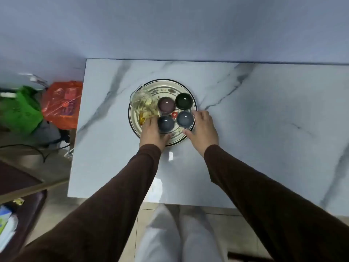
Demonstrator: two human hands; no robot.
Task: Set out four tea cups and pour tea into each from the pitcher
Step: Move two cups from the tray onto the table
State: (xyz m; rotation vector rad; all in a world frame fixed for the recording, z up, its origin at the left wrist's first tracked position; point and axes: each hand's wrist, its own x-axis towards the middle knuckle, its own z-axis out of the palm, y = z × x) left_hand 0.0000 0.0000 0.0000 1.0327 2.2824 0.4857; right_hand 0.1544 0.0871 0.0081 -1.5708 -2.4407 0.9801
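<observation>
1. A round plate (pixel 181 86) with a dark rim and a flowered border sits on a marble-look table (pixel 264 129), toward its left half.
2. Four cups stand on the plate in a tight two-by-two block: a mauve cup (pixel 166 104) at far left, a dark green cup (pixel 183 100) at far right, a dark blue cup (pixel 165 123) at near left and a grey-blue cup (pixel 185 119) at near right.
3. A small red piece (pixel 174 114) lies in the middle between the four cups.
4. A clear glass pitcher (pixel 140 100) stands on the left side of the plate, just beside the mauve cup, with pale yellow tea in it and an amber handle toward the near side.
5. The left hand (pixel 153 132) is at the near left edge of the plate, with the fingers loosely curled by the dark blue cup and the pitcher's handle; I cannot tell whether it grips either one.
6. The right hand (pixel 203 129) curves around the grey-blue cup, thumb at its near side and fingers at its far right side, and seems to touch it.
7. Both arms wear dark brown sleeves (pixel 264 186).
8. On the floor left of the table lie an orange bag (pixel 62 104) and a green bag (pixel 20 110).
</observation>
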